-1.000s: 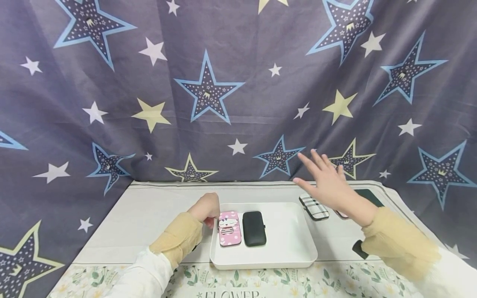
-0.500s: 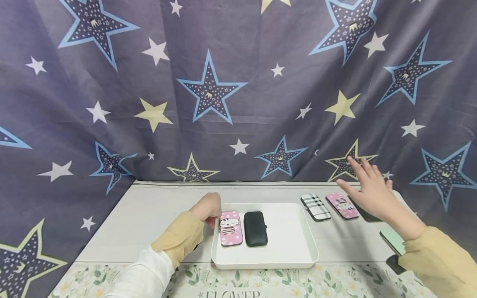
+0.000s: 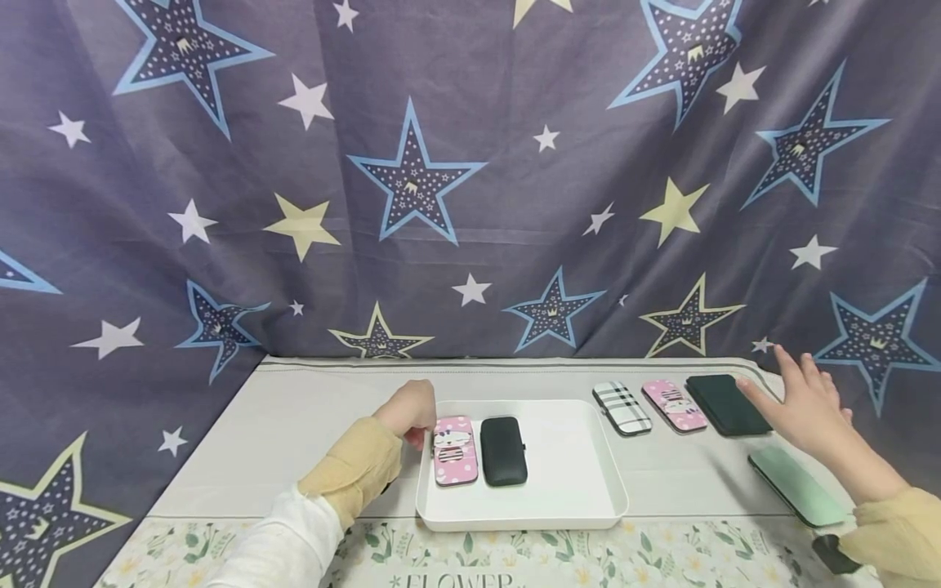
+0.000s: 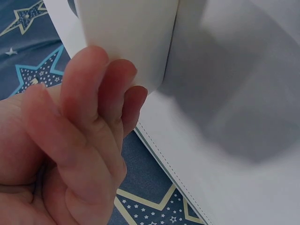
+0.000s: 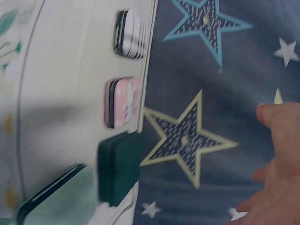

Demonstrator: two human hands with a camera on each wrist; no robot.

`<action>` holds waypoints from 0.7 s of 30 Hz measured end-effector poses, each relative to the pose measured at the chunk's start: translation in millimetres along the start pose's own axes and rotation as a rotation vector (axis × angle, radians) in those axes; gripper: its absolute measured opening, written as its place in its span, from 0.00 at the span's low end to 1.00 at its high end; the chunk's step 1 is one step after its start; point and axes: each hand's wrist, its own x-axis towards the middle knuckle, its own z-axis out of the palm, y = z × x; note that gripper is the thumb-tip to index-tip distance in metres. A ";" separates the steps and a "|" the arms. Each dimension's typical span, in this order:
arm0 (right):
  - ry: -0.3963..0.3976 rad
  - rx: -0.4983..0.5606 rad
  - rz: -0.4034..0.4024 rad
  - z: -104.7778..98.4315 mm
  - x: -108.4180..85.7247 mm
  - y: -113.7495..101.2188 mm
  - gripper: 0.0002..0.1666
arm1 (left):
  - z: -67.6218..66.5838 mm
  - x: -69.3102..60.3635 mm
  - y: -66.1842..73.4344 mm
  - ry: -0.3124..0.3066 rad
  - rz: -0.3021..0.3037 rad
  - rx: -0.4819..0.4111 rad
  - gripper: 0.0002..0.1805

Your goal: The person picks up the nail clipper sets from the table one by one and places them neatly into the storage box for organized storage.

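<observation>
At the left rim of the white tray [image 3: 544, 521], my left hand [image 3: 412, 410] grips the edge; in the left wrist view its bent fingers [image 4: 101, 89] lie against the tray's wall [image 4: 133, 37]. Inside the tray, a pink patterned case [image 3: 456, 465] and a black case [image 3: 503, 451] lie side by side. My right hand [image 3: 816, 416] holds nothing, fingers spread, over the right side of the table. Nearest to it are a dark green case [image 3: 724, 404] and a light green case [image 3: 797, 486].
Right of the tray lie a plaid case [image 3: 621, 408] and another pink case [image 3: 671, 407], in a row with the dark green one. A star-patterned curtain [image 3: 470, 245] hangs behind the table. A floral cloth strip [image 3: 220, 547] runs along the front.
My right hand has moved to the right across the row of cases, uncovering the second pink, dark green and light green ones. My left hand stays at the tray.
</observation>
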 end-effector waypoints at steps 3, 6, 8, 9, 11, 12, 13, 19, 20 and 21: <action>-0.029 -0.001 0.059 3.0 -1.2 14.4 0.54 | -0.5 0.3 -1.0 0.004 0.002 -0.003 0.09; -0.067 -0.007 0.099 6.0 -2.3 29.5 0.55 | -0.4 0.6 -1.8 0.003 0.003 -0.009 0.10; -0.094 -0.013 0.119 8.4 -2.8 39.2 0.56 | -0.1 0.7 -1.7 0.000 0.004 -0.012 0.11; -0.108 -0.017 0.131 9.7 -3.0 43.7 0.56 | -0.1 0.6 -1.6 -0.001 0.004 -0.010 0.11; -0.141 -0.021 0.153 13.3 -3.7 52.2 0.58 | 0.0 0.8 -1.2 -0.003 0.004 -0.005 0.10; -0.151 -0.025 0.170 15.5 -3.8 55.4 0.59 | -0.1 0.7 -0.9 -0.003 0.004 -0.004 0.09; -0.164 -0.024 0.189 18.3 -4.1 58.7 0.60 | -0.2 0.6 -0.8 -0.002 0.006 -0.002 0.09; -0.279 -0.085 0.258 32.9 -6.7 72.3 0.63 | 0.4 0.1 -0.8 0.001 0.011 -0.009 0.08; -0.299 -0.117 0.252 34.8 -7.3 73.6 0.63 | 0.4 0.1 -0.7 0.001 0.010 -0.012 0.08; -0.317 -0.147 0.249 36.5 -7.9 74.5 0.62 | 0.4 -0.3 -0.6 0.001 0.009 -0.016 0.08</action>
